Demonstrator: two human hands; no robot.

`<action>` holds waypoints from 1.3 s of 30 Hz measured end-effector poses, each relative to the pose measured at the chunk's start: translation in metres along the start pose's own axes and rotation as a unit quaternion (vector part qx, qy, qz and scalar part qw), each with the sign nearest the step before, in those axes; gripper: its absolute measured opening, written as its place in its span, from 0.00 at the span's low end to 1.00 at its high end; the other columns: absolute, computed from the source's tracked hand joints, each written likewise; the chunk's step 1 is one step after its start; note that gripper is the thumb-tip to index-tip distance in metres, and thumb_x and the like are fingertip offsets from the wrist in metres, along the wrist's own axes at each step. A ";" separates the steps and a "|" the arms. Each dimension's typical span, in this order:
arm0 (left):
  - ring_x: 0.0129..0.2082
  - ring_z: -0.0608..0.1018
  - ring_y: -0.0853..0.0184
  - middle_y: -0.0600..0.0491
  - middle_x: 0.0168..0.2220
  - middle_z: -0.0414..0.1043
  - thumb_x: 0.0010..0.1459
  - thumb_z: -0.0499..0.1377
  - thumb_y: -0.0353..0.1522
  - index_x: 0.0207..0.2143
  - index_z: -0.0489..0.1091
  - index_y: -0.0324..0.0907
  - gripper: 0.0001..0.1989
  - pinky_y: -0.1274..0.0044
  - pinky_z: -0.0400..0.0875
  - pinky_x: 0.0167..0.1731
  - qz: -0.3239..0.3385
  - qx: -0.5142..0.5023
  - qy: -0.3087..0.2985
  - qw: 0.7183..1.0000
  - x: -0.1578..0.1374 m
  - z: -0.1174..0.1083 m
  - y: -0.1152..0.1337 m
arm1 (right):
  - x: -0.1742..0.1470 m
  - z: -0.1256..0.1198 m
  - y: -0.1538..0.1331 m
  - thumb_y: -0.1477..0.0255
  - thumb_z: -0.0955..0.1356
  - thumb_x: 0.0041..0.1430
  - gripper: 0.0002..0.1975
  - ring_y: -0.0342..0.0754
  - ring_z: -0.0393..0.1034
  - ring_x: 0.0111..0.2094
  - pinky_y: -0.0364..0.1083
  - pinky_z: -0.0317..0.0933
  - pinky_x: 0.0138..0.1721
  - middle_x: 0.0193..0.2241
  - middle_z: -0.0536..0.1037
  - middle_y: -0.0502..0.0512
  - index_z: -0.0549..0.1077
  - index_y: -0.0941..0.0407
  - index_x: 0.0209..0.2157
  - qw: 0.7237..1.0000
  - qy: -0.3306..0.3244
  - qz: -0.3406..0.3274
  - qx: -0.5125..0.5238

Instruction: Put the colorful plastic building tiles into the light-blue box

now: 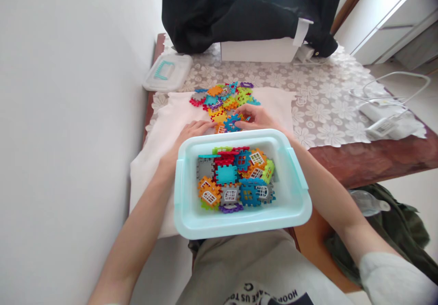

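— What's nearest to the person?

— One pale blue tub, on the lap against the edge of the surface. It holds a jumble of interlocking plastic tiles; I count roughly a dozen, orange, blue, red, grey, green, purple.

— And the hands?

— Two, both just past the tub's far rim, on one white cloth. The left hand lies low, its fingers stretched toward a blue tile. The right hand has its fingers curled at that same tile from the other side; whether they actually pinch it, I cannot tell.

— Farther on?

— One loose pile of tiles on the cloth, touching the hands, too tangled to count. Beyond it, at the left, one clear lid with a teal handle. Then one white box under one black garment. Off right, white cables on the lace cover.
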State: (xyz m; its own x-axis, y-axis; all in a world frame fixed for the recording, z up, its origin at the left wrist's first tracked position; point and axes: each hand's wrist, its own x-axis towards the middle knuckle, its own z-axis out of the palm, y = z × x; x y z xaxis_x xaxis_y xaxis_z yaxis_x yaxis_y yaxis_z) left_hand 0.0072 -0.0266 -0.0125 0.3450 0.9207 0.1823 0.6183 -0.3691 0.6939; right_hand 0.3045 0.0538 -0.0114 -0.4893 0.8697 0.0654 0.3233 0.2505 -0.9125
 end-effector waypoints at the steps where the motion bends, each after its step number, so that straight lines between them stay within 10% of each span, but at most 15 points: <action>1: 0.67 0.75 0.48 0.46 0.67 0.79 0.68 0.62 0.36 0.64 0.80 0.49 0.23 0.52 0.58 0.76 0.003 0.007 0.004 1.000 -0.005 -0.001 0.008 | 0.001 0.006 0.003 0.51 0.77 0.58 0.23 0.58 0.79 0.46 0.57 0.75 0.49 0.47 0.87 0.55 0.82 0.49 0.50 1.000 0.009 -0.006 0.000; 7: 0.65 0.77 0.47 0.51 0.60 0.83 0.66 0.65 0.37 0.59 0.82 0.58 0.20 0.55 0.64 0.74 0.021 -0.053 0.067 0.996 -0.021 -0.002 0.032 | 0.007 0.027 0.019 0.47 0.76 0.59 0.28 0.61 0.80 0.54 0.61 0.75 0.58 0.56 0.86 0.58 0.81 0.48 0.54 0.999 0.042 -0.011 -0.015; 17: 0.46 0.81 0.56 0.46 0.49 0.83 0.61 0.65 0.36 0.59 0.81 0.43 0.24 0.66 0.76 0.53 -0.033 -0.007 -0.006 0.999 0.027 0.015 -0.015 | 0.010 0.040 0.028 0.42 0.72 0.65 0.29 0.63 0.77 0.61 0.63 0.68 0.69 0.59 0.84 0.60 0.81 0.48 0.55 0.997 0.064 -0.037 -0.028; 39: 0.51 0.83 0.54 0.42 0.59 0.81 0.61 0.65 0.43 0.72 0.71 0.42 0.39 0.64 0.80 0.54 -0.051 -0.025 -0.034 0.998 0.023 0.002 -0.004 | 0.015 0.044 0.058 0.56 0.77 0.60 0.36 0.66 0.74 0.68 0.65 0.65 0.74 0.66 0.80 0.64 0.76 0.52 0.68 0.980 0.006 -0.196 -0.037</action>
State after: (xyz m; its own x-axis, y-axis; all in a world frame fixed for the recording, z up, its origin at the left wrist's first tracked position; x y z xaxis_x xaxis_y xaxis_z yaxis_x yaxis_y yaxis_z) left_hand 0.0142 -0.0037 -0.0127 0.3304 0.9418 0.0622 0.6177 -0.2656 0.7402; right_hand 0.2803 0.0625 -0.0810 -0.5786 0.7048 0.4104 0.1708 0.5967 -0.7841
